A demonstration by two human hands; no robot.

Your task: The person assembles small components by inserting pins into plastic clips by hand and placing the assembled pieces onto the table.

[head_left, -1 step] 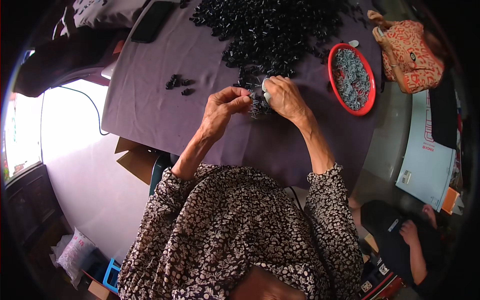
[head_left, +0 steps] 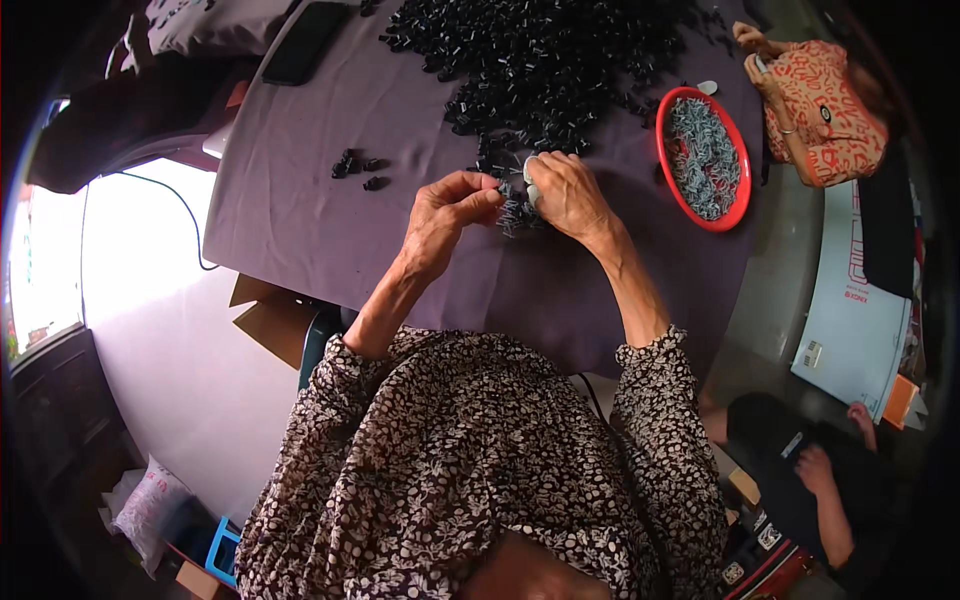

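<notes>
Close together over the near part of the table, both hands work with fingertips pinched. My left hand [head_left: 445, 215] has thumb and index finger pressed together; the tiny piece between them is too small to make out. Pale covers wrap the thumb and fingertip of my right hand [head_left: 572, 200], also closed, and its fingers hide whatever they hold. Just below and between the fingertips lies a little heap of grey screw-like pins [head_left: 512, 217]. Beyond the hands spreads a large pile of small black plastic parts [head_left: 545, 75].
A red oval tray [head_left: 664, 185] of grey pins stands to the right. Several black parts [head_left: 350, 163] lie apart at left, below a dark phone [head_left: 305, 42]. A purple cloth [head_left: 290, 200] covers the table. Two other people, in orange-patterned [head_left: 840, 110] and black clothing [head_left: 770, 450], are at right.
My hands stay nearly in place, with only slight finger movement. At the right, the hands of the person in orange-patterned clothing and of the person in black shift a little.
</notes>
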